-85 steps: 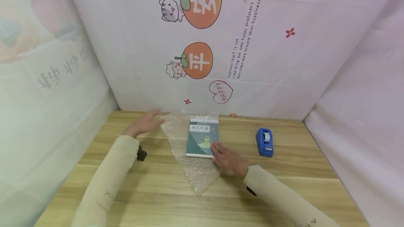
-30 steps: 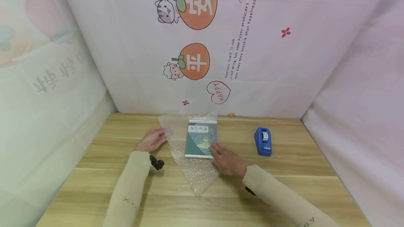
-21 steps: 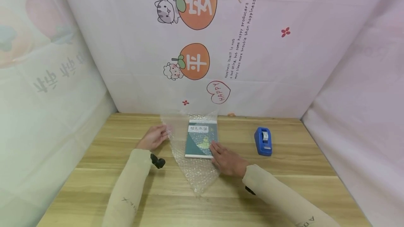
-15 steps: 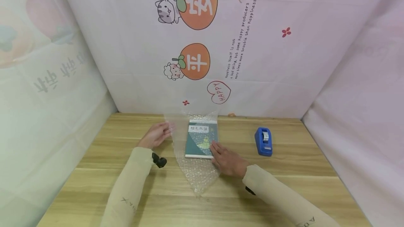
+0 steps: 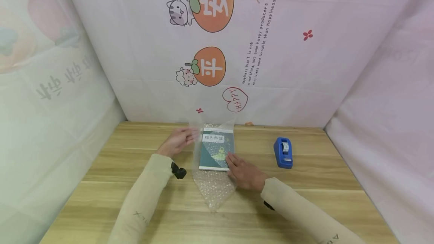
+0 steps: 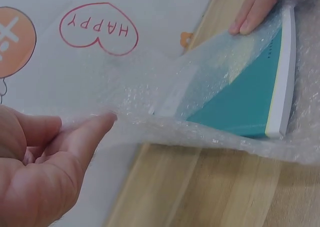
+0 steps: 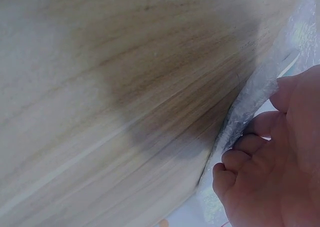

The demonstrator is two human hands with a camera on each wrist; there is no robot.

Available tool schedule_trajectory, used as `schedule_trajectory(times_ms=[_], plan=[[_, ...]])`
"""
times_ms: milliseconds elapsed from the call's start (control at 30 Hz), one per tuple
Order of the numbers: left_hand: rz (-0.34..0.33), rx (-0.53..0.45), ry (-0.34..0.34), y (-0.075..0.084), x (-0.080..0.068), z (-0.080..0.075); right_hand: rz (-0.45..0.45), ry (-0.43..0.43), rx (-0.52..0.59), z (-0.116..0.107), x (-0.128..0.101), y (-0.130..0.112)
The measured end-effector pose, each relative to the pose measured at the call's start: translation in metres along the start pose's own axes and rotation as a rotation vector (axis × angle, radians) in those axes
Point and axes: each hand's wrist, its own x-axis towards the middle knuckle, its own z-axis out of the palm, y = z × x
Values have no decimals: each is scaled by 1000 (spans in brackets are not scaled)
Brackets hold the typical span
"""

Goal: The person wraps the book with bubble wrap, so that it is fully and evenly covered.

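Pale cloth walls (image 5: 145, 67) with orange fruit pictures stand past our hands, and a wooden table (image 5: 190, 223) is under them. Our left hand (image 5: 177, 140) pinches one edge of the bubble wrap (image 5: 213, 191) and holds it up off the table. Our right hand (image 5: 246, 173) has its fingers out straight, pressing wrap down on the right side of the green book (image 5: 208, 158). That book lies face up between our hands, with wrap under it and a slanted flap over part of the cover. If our left fingers let go, we think the raised edge could flop down crooked. If we pull it too hard, the book could slide or the wrap could stretch. If our right hand lifts too soon, its flap could pop up, because we see no tape on it. Our right hand also sits where the left edge could bump into it. One pointy end of wrap pokes out below our hands, and it could get bunched up. Off to the right of our right hand, well apart, sits a blue tape holder (image 5: 284, 153). It blocks nothing, but we would have to reach for it.
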Motion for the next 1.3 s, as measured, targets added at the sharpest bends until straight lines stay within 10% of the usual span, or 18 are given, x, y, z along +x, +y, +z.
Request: schedule_trajectory(times_ms=[1300], plan=[[2, 332, 1, -26, 23, 53, 51, -48, 52, -2, 4, -2]])
